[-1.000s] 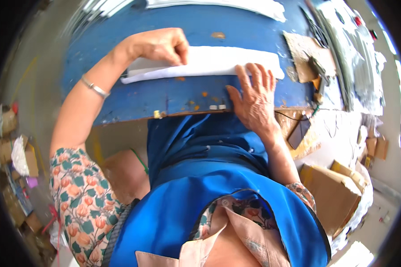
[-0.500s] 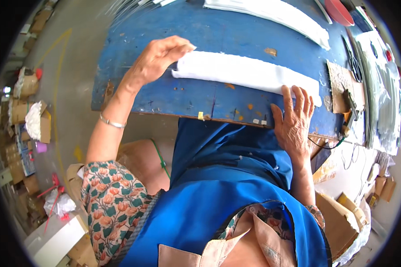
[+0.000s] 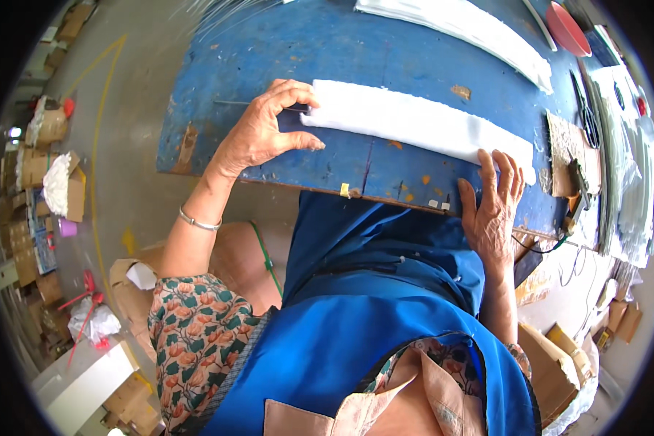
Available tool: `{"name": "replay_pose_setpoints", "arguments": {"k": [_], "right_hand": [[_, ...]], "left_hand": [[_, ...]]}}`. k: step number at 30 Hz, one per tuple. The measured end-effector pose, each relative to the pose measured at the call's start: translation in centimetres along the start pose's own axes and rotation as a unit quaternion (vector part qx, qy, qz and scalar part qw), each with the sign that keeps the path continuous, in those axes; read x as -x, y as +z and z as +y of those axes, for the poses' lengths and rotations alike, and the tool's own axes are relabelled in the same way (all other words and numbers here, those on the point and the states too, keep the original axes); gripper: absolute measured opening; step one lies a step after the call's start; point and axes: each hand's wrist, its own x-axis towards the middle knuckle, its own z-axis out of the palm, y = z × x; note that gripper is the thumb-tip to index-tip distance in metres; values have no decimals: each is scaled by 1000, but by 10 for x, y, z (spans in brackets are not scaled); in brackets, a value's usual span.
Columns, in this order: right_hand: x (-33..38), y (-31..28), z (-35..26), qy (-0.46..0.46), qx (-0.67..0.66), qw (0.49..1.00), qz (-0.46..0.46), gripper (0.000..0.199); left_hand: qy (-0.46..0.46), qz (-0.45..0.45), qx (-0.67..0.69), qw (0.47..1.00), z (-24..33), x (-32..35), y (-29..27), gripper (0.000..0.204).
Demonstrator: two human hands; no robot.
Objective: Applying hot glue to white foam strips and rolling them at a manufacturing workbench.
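Observation:
A long white folded fabric strip (image 3: 414, 112) lies across the blue table, slightly slanted down to the right. My left hand (image 3: 265, 131) is at its left end, thumb spread away from the fingers, fingertips by the fabric's end edge. Beneath that hand passes a thin wire or rod (image 3: 229, 102), which reaches toward the fabric's end; how far it runs inside is hidden. My right hand (image 3: 493, 211) rests at the strip's right part, fingers extended onto its near edge and thumb apart on the table.
Another white fabric bundle (image 3: 461, 33) lies farther back. On the right are a red bowl (image 3: 567, 29), black scissors (image 3: 585, 112), a cardboard piece (image 3: 565, 145), a corded hand tool (image 3: 578, 196) and long plastic-wrapped strips (image 3: 628, 174). Thin wires (image 3: 229, 16) stick out at the far left.
My left hand has come down from the strip's upper left corner to its end, and its thumb has opened away from the fingers. My right hand stays on the strip; the view shifted slightly.

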Motion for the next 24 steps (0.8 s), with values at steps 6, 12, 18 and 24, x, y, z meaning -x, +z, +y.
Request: {"name": "replay_pose_setpoints", "arguments": {"k": [6, 12, 18, 24], "right_hand": [[0, 0, -1, 1, 4, 1000, 5, 52], [0, 1, -1, 1, -1, 1000, 11, 52], [0, 2, -1, -1, -2, 1000, 17, 52], [0, 3, 0, 0, -4, 1000, 19, 52]], "left_hand": [[7, 14, 15, 1000, -4, 2, 3, 34], [-9, 16, 69, 997, -7, 3, 0, 17], [-20, 35, 169, 985, -10, 3, 2, 11], [-14, 16, 226, 974, -15, 3, -3, 9]]}}
